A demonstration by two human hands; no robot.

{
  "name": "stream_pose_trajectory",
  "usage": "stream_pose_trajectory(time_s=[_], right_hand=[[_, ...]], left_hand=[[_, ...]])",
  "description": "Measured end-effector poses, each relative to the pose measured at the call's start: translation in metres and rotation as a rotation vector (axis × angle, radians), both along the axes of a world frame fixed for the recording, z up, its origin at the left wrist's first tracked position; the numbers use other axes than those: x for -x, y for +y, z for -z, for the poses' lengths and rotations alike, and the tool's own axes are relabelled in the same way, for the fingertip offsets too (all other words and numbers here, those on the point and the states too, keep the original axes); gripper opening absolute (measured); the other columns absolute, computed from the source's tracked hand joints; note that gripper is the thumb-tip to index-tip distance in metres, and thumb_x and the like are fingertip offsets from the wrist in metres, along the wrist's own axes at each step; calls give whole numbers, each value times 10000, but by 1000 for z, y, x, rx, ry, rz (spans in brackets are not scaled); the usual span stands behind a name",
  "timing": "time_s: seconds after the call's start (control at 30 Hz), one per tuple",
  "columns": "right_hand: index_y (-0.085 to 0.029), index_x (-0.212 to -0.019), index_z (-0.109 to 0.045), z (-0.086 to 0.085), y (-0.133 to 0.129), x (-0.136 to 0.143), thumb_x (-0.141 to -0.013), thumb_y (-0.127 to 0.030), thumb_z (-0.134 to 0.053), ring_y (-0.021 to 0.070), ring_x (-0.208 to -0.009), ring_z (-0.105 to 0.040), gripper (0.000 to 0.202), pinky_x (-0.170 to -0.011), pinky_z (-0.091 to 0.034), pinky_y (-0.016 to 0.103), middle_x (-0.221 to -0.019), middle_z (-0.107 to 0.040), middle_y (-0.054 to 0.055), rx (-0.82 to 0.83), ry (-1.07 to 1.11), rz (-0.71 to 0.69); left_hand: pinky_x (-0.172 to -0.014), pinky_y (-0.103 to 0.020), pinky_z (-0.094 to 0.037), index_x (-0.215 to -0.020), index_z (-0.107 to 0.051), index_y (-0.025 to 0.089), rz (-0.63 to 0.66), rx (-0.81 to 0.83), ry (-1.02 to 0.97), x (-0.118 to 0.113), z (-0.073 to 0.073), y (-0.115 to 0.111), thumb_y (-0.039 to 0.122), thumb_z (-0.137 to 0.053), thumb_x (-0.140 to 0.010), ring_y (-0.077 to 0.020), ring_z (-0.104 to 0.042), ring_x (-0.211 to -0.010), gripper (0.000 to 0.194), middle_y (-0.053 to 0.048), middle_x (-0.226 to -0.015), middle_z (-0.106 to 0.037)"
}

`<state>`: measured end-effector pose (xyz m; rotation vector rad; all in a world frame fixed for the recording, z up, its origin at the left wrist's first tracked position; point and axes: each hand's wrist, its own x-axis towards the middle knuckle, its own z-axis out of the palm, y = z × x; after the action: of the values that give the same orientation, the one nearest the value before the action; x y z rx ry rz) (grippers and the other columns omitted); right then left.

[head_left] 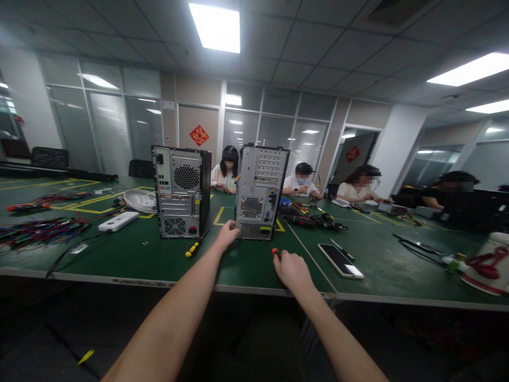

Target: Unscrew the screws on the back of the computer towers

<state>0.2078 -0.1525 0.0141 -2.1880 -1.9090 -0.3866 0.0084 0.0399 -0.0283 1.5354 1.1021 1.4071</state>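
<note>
Two computer towers stand upright on the green table, rear panels facing me: a left tower (178,193) and a right tower (258,193). My left hand (228,235) is at the lower left edge of the right tower, its fingers bent together; whether anything is between them is hidden. Low at the right tower's other side, my right hand (292,268) is closed on a screwdriver with a red handle (275,251), whose shaft points toward the tower's bottom edge. A yellow and black screwdriver (193,248) lies before the left tower.
A phone (341,260) lies on the right of the green table (246,273). Tangled wires (40,228) and a white power strip (118,221) are on the left. Black cables (314,218) lie behind the phone. Several people sit across the table. A white and red container (489,265) stands far right.
</note>
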Motion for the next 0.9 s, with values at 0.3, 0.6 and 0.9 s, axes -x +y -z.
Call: stream_pose_trajectory(time_s=[0.3, 0.6, 0.9], right_hand=[[-124, -954, -694, 0, 0, -2, -1066, -373, -436, 233, -832, -758, 376, -674, -504, 264, -918, -762, 184, 13, 74, -3], [-122, -959, -695, -1, -1, -1, -1068, -367, -425, 244, -850, -757, 380, -699, -513, 284, -931, -763, 183, 31, 111, 0], [-139, -1020, -684, 7, -2, -4, -1063, -402, -414, 296, -902, -768, 379, -775, -544, 347, -948, -762, 194, 5, 75, 41]], left_hand=[[-704, -281, -411, -828, -598, 195, 12, 3, -1, 1, 0, -1, 140, -640, -709, -159, -547, -722, 137, 12, -760, -605], [-716, -283, -413, -840, -600, 194, 16, 18, 8, 1, 0, 0, 148, -647, -707, -164, -558, -740, 149, 8, -769, -611], [-721, -268, -402, -830, -571, 188, 9, 19, 20, 0, 1, 2, 126, -641, -725, -144, -529, -727, 141, 33, -744, -563]])
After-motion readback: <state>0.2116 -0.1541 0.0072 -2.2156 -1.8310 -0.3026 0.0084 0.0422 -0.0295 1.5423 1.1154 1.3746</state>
